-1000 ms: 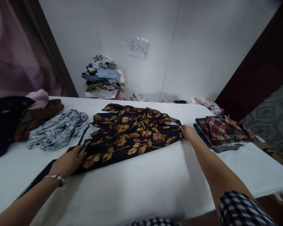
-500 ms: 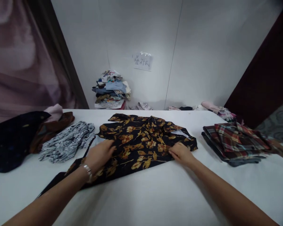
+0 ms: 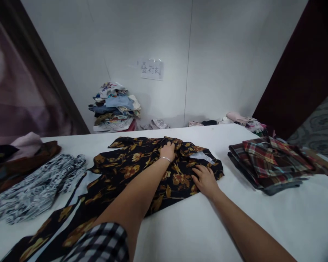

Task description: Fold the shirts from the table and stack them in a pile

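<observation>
A black shirt with gold and brown flowers lies spread on the white table, its collar toward the far side. Its lower part runs toward the near left, where pale strips show between the dark cloth. My left hand, wearing a bracelet, reaches across to the collar area; its fingers are bent onto the cloth there and partly hidden. Flat near the shirt's right near edge rests my right hand, fingers apart, below a pale patch of the shirt's inside.
A folded plaid shirt tops a small pile on the right. Crumpled black-and-white patterned cloth and brown cloth lie at left. Behind the table rises a tall clothes stack, and a paper sign hangs on the wall.
My left hand has moved from the shirt's left side up and right to the collar area. The fingers of my right hand have spread flat. The view has shifted right.
</observation>
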`<action>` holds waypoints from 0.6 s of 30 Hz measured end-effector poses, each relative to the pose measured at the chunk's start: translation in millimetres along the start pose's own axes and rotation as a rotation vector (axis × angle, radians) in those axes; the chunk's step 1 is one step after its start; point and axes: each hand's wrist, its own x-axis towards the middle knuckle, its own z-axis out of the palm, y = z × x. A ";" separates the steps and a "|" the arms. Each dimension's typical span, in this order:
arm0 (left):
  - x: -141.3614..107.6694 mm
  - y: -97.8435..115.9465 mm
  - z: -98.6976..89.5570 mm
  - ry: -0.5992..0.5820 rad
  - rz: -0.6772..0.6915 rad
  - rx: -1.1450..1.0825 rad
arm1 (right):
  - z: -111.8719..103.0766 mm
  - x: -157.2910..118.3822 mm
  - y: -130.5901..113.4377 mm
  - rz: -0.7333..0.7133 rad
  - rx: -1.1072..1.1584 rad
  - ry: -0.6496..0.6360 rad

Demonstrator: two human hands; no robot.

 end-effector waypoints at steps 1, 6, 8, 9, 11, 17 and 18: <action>4.6 -2.6 -3.2 0.007 -0.007 -0.006 | -0.7 0.6 0.1 0.008 0.007 -0.010; 18.3 -32.3 -62.6 0.140 -0.003 -0.071 | -3.0 2.1 -0.4 0.035 0.032 -0.029; 17.5 -47.4 -102.7 0.220 -0.001 -0.092 | -3.1 2.1 -0.6 0.043 0.035 -0.030; 14.5 -54.6 -123.8 0.263 -0.003 -0.099 | -2.9 2.1 -0.3 0.047 0.039 -0.030; 2.2 -68.2 -164.0 0.335 0.014 -0.110 | -2.3 2.4 1.2 0.052 0.054 -0.027; -78.2 -114.7 -225.8 0.468 0.090 -0.172 | 1.1 4.5 9.7 0.085 0.084 -0.008; -94.9 -124.1 -226.7 0.464 0.085 -0.205 | 1.6 4.8 10.5 0.092 0.076 -0.003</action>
